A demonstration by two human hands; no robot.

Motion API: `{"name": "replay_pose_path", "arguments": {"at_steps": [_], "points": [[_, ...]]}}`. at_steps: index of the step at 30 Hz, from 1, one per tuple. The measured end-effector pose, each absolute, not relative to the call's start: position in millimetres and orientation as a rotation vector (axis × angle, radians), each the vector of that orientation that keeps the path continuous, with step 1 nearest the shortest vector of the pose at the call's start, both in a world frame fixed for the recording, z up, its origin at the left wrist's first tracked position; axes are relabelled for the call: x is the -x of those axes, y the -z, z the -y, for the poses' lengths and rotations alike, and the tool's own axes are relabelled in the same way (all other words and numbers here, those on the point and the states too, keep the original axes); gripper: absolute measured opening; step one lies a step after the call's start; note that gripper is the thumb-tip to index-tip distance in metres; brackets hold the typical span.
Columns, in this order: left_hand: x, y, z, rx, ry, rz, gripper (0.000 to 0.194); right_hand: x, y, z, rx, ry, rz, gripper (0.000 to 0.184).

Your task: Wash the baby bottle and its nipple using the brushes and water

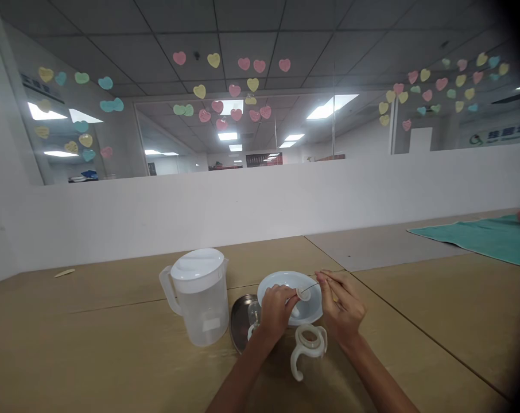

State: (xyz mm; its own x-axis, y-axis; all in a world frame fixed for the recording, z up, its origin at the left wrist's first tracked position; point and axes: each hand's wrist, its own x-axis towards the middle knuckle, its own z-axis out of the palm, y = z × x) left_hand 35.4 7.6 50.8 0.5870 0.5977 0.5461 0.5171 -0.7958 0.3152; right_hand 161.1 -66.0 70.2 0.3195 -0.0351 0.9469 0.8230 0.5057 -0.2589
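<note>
My left hand (276,311) pinches a small round whitish cap (303,295) over a pale blue-white bowl (315,310). Between the closed fingertips of my right hand (342,305) is a thin stick (310,286), its far end touching or just at the cap. Some white object lies inside the bowl, partly hidden by my left hand. Nearer to me, between my forearms, a white ring-shaped piece with two curved handles (305,351) rests on the table. Left of my left hand, a small clear piece (253,312) sits on a dark metal tray (238,321), partly covered by the hand.
A lidded translucent plastic pitcher (205,307) stands left of the tray. On the table (113,344) lies a thin yellowish scrap (65,272) at far left. A teal cloth (488,238) is at right, and a white wall with windows (260,206) closes off the back.
</note>
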Motion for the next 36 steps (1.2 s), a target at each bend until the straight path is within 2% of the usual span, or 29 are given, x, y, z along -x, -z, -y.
{"name": "replay_pose_path", "arguments": {"at_steps": [9, 14, 17, 21, 26, 36], "points": [[-24.6, -60.9, -12.5, -2.703, -0.948, -0.934, 0.027, -158.4, -69.4, 69.4, 0.853, 0.723, 0.978, 0.015], [-20.3, -55.9, -24.0, -2.82, -0.749, -1.162, 0.027, -172.9, -77.7, 73.3, 0.849, 0.677, 0.712, 0.015], [-21.4, -52.9, -29.7, -2.872, -0.685, -1.193, 0.026, -184.6, -77.7, 66.6, 0.918, 0.586, 0.672, 0.023], [-25.2, -46.6, -33.5, -2.799, -0.673, -1.152, 0.021, -191.2, -61.2, 44.5, 1.134, 0.354, 0.921, 0.034], [-25.0, -39.8, -36.3, -2.62, -0.555, -0.974, 0.023, -192.5, -30.8, 20.0, 1.434, 0.177, 1.113, 0.037], [-32.3, -70.0, -20.8, -2.235, -1.221, -0.852, 0.03, -207.0, -1.2, -2.8, 1.539, 0.042, 1.076, 0.036]]}}
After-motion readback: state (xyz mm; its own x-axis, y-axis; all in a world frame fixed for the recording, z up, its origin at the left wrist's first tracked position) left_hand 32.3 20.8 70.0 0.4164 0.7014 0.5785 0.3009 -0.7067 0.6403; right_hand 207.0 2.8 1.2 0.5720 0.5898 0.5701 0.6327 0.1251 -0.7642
